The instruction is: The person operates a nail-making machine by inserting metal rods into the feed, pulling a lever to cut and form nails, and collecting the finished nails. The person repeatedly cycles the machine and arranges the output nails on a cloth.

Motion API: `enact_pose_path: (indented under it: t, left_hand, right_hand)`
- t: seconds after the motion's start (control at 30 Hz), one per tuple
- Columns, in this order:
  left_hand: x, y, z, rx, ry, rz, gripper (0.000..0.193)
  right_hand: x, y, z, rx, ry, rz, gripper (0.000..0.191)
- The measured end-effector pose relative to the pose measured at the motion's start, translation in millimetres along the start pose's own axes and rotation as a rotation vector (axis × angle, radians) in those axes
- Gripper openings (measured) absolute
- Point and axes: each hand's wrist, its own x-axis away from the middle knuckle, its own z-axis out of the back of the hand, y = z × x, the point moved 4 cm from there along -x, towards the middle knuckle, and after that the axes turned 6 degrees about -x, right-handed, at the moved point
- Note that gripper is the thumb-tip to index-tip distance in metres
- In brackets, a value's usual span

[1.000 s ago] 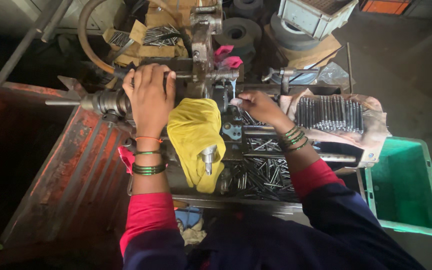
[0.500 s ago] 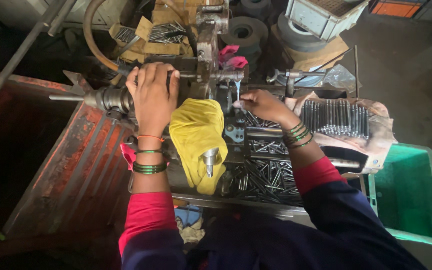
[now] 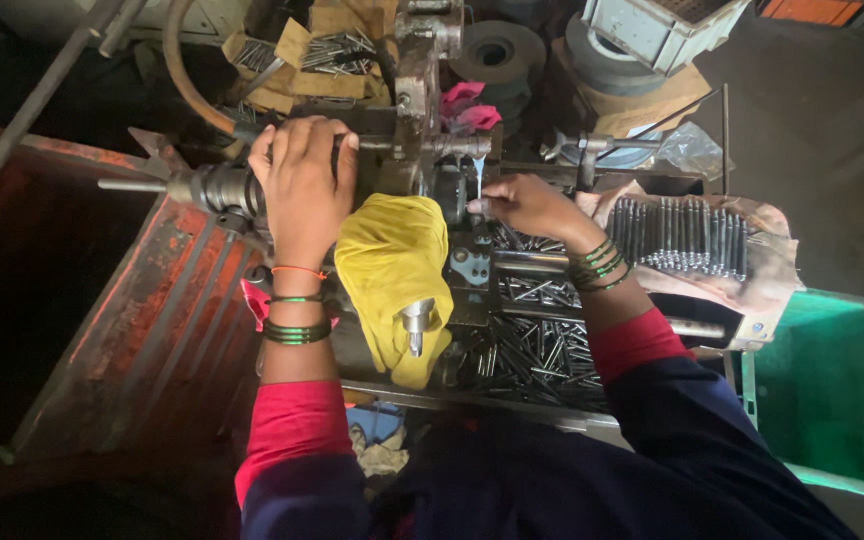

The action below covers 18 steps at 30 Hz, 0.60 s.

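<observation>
The left hand (image 3: 302, 185) lies palm-down over a dark metal spindle (image 3: 214, 188) on the left side of a small machine (image 3: 422, 120), its grip closed over the top of that part with the fingers curled toward the far side. A thin rod sticks out of the spindle to the left. Green bangles and an orange thread ring the left wrist, above a red cuff and dark blue sleeve.

The right hand (image 3: 530, 205) is at the middle of the machine, its grip pinched shut with the fingertips (image 3: 480, 206) meeting on a small bright metal pin (image 3: 477, 178) that stands upright just right of the machine's head. How firmly the pin is held cannot be told. Green bangles sit on this wrist too.

Between the two hands, a yellow cloth (image 3: 392, 270) drapes over the near part of the machine, with a shiny knob (image 3: 414, 320) poking out of it. Near and right of the cloth, a heap of loose steel pins (image 3: 532, 350) fills a tray. Further right, a neat row of dark pins (image 3: 677, 235) lies on brown paper. At the right edge stands a green plastic crate (image 3: 822, 400). A rusty red metal bin (image 3: 102, 330) takes up the left. On the far side lie grey grinding wheels (image 3: 497, 50) and a pink rag (image 3: 467, 105).
</observation>
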Motion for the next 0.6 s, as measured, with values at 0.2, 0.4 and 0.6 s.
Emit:
enact_pose_path:
  t: [0.2,0.4,0.6]
  left_hand:
    - [-1,-1,-2,0.001,-0.006,-0.001,0.017]
    - [-1,0,-1,0.006,0.002,-0.008,0.017]
    - [0,0,-2,0.002,-0.009,-0.016,0.018]
  right_hand:
    - [2,-11,3,0.037,0.036,0.135,0.021]
    - [6,-16,3,0.06,0.06,0.159,0.022]
    - [12,-20,3,0.035,0.114,0.369,0.017]
